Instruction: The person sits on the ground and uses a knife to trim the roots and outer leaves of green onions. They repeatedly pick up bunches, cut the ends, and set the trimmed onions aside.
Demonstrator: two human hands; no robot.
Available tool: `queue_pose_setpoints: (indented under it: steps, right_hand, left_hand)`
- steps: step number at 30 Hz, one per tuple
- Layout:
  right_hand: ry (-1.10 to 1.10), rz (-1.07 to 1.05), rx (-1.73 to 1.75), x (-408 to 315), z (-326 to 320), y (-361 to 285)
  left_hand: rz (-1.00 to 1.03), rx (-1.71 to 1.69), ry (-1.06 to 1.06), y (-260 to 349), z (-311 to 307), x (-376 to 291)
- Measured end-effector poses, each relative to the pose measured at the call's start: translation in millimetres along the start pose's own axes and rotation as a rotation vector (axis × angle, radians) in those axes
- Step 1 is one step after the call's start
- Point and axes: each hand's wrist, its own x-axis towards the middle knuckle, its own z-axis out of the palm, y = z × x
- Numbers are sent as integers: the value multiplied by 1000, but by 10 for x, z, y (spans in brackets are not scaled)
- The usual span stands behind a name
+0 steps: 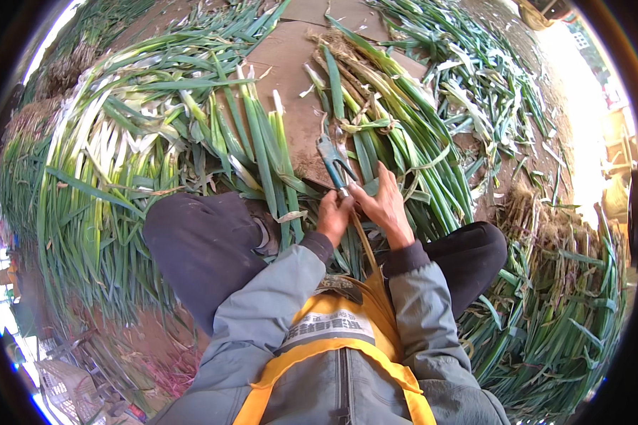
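Note:
My left hand (334, 218) grips the lower end of a blue-grey air blow gun (330, 159), where its metal fitting meets a tan hose (365, 241). The gun points away from me, and the hose runs down between my forearms to my lap. My right hand (387, 204) is against the fitting from the other side, thumb on it and forefinger stretched out. Its lower fingers are hidden, so its hold is unclear. Beyond the gun, a bunch of untrimmed green onions (404, 122) with brown roots lies on a brown board (284, 69). Several cleaned green onions (258, 127) lie to the left.
A large pile of white-stemmed green onions (106, 159) spreads beside my left knee (191, 239). Stripped leaves (473, 90) litter the ground at far right. More rooted bundles (558, 276) are stacked by my right knee (470, 249). I wear a yellow apron (385, 319) with printing.

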Motion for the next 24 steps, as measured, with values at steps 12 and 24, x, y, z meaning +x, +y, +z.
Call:
queue_pose_setpoints:
  steps: [12,24]
  right_hand:
    - [-4,420,-126,810,-520,566]
    - [-220,409,-224,683,-78,1391]
  left_hand:
    - [-3,351,-362,-73,242,50]
    - [-638,-192,-70,-710,-250,420]
